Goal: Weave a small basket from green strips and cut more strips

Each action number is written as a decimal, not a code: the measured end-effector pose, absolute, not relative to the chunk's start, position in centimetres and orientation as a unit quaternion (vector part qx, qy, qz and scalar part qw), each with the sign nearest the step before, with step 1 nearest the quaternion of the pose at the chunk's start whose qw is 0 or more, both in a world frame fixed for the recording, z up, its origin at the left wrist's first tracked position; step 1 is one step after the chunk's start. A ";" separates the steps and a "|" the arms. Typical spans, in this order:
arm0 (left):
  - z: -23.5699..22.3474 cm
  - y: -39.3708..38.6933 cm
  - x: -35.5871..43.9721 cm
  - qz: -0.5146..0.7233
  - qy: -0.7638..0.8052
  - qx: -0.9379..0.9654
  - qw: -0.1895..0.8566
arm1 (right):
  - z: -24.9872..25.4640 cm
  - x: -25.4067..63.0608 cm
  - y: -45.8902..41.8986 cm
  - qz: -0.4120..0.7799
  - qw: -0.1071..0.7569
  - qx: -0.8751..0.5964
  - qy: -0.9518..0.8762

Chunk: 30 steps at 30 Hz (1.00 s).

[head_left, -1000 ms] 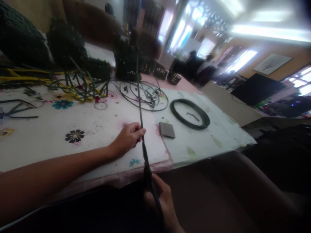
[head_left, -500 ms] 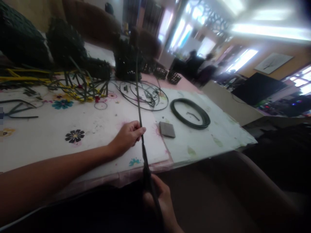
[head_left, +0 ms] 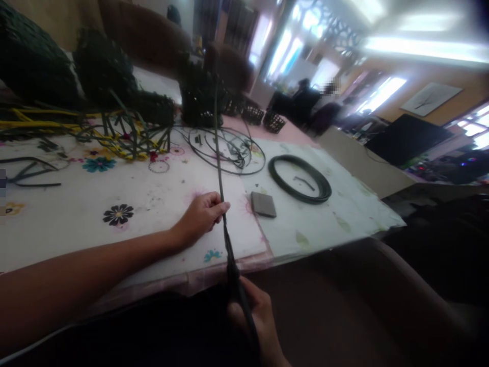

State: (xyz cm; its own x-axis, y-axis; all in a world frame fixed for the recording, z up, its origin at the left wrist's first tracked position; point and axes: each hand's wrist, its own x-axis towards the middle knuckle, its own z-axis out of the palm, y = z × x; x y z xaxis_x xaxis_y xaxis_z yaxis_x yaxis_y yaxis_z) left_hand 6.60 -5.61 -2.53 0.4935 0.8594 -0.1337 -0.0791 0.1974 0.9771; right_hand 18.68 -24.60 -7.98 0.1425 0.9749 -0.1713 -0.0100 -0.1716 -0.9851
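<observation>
My left hand [head_left: 206, 211] is closed in a pinch around a long dark green strip [head_left: 218, 158]. The strip runs up from my thumb toward the far side of the table. Below the pinch, its lower end meets the tip of dark scissors [head_left: 231, 262]. Gripped in my right hand [head_left: 257, 316], near the front edge of the table, the scissors point up and away from me. Their blades look nearly together, and dark shade hides part of the handles.
On the patterned tablecloth [head_left: 153, 239] lie a grey square block [head_left: 263, 204], a coiled dark strip [head_left: 326, 191], loose loops [head_left: 263, 160] and a yellow-green woven frame [head_left: 133, 150]. Dark baskets [head_left: 200, 97] stand behind. A chair [head_left: 412, 285] is at right; people [head_left: 305, 97] sit farther back.
Very little differs. My right hand and the scissors have shifted slightly right and down, while my left hand keeps its pinch on the strip.
</observation>
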 end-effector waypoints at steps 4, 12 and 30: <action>-2.2 -5.2 6.5 0.362 0.368 0.511 0.687 | -8.2 18.3 -24.7 0.519 0.496 -0.570 -0.399; -2.0 -5.9 6.6 0.340 0.364 0.550 0.671 | -9.0 18.1 -24.6 0.523 0.514 -0.564 -0.380; -2.1 -5.4 6.5 0.362 0.375 0.503 0.690 | -8.6 18.3 -24.8 0.526 0.488 -0.578 -0.388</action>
State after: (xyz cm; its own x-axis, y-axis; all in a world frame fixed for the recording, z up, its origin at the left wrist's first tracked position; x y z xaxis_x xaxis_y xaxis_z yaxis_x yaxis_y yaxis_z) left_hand 6.48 -5.43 -2.10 0.4570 0.8760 -0.1541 -0.1217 0.2332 0.9648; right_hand 18.33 -24.83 -8.62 0.1455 0.9621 -0.2307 -0.0655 -0.2233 -0.9725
